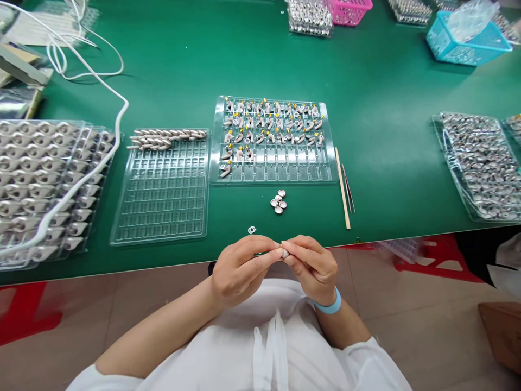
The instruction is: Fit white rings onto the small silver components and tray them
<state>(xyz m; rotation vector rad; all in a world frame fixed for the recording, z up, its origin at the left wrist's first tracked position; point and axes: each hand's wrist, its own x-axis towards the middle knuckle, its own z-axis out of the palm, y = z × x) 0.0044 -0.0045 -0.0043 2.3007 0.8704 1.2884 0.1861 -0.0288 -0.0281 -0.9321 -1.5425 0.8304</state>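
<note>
Both hands meet at the table's front edge, fingertips pinched together around a small grey metal part (285,253), mostly covered by the fingers. My left hand (244,269) is closed on it from the left, and my right hand (311,266), with a light blue band at the wrist, from the right. Just beyond them lie a small white ring-shaped piece (252,229) and a cluster of several round metal caps (279,203). Farther off, a clear tray (293,172) holds rows of curved grey pieces with yellow bits.
Left of centre sits a clear tray (163,195) with metal parts along its far rows. Stacked full trays (44,190) and a white cable (118,125) are farther left. A wooden stick (342,190) and tweezers (348,189) lie at right, before another filled tray (480,165). Baskets stand behind.
</note>
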